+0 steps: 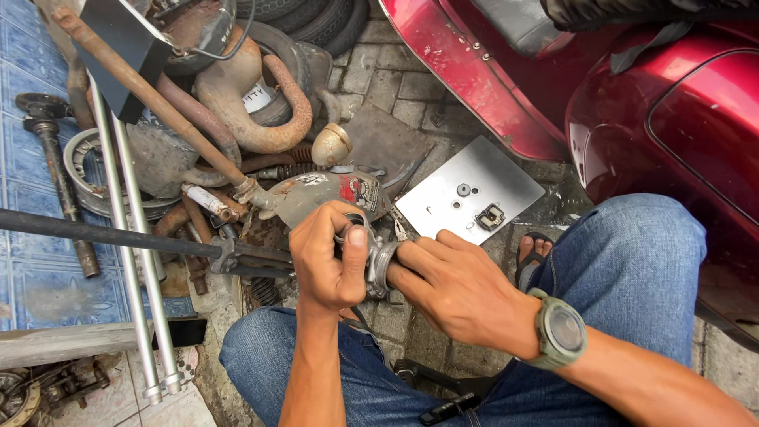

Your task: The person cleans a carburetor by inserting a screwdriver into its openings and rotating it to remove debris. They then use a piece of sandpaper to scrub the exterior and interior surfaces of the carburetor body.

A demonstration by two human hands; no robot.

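We grip a small round metal part (370,257) between both hands above our knees. Left hand (328,257) clamped around it, thumb on top; right hand (455,289) pinching its right rim. A steel plate (474,190) lies just beyond on the pavement.

Floor: grey paving bricks (395,87), worn and stained.
Left of the bricks: blue patterned tiles (32,285).
On the bricks: a flat metal plate (506,178) bearing small parts.
Right of the plate: a dark red scooter body (672,103).
Left of the plate: a heap of rusty pipes (237,103), two bright steel tubes (130,221).
Light: even daylight.
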